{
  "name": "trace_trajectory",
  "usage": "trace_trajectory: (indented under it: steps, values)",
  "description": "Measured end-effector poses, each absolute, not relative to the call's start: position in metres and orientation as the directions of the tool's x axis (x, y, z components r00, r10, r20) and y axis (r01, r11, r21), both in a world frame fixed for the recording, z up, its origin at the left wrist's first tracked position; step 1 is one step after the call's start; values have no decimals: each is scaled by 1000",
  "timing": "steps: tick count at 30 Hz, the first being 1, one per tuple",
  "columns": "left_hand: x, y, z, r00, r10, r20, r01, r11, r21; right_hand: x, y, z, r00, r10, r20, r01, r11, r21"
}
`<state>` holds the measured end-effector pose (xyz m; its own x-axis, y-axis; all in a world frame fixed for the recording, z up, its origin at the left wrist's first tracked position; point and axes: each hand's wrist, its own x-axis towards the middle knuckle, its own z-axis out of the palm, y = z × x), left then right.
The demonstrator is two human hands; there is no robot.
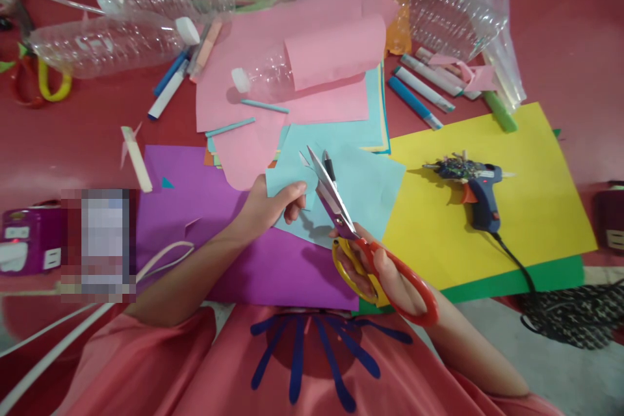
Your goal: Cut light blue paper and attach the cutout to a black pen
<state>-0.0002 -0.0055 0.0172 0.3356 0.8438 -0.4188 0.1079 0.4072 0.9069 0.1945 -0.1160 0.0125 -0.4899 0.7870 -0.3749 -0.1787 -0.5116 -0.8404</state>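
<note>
My left hand (266, 208) pinches the near left edge of a light blue paper sheet (370, 188) and holds it up over the purple sheet (195, 208). In my right hand (385, 276) are scissors (341, 214) with red and yellow handles. My fingers are through the loops. The blades are parted and their tips sit at the light blue sheet's left part, close to my left fingers.
A blue hot glue gun (475, 185) lies on a yellow sheet (526, 208), its cord running right. Pink paper (292, 71), clear plastic bottles (107, 45), markers (422, 91) and glue sticks lie beyond. A second pair of scissors (39, 78) lies far left. A purple box (29, 240) sits near left.
</note>
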Motion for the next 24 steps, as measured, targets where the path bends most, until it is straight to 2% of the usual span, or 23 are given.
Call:
trace_trajectory:
  steps: [2, 5, 14, 18, 24]
  values:
    - [-1, -5, 15, 340, 843, -417, 108, 406, 908, 195, -114, 13, -494, 802, -335, -231, -492, -839]
    - [-2, -5, 11, 330, 844, -423, 97, 416, 904, 196, -113, 13, -502, 800, -329, -223, -487, -844]
    - [0, -4, 7, 200, 854, -480, 87, 472, 877, 203, -115, 14, -522, 765, -376, -198, -538, -820]
    - [-1, -4, 5, 200, 862, -465, 63, 462, 884, 203, -115, 16, -515, 746, -422, -175, -574, -800]
    - [-3, -3, 3, 182, 875, -449, 53, 447, 893, 204, -116, 13, -515, 749, -416, -175, -567, -805]
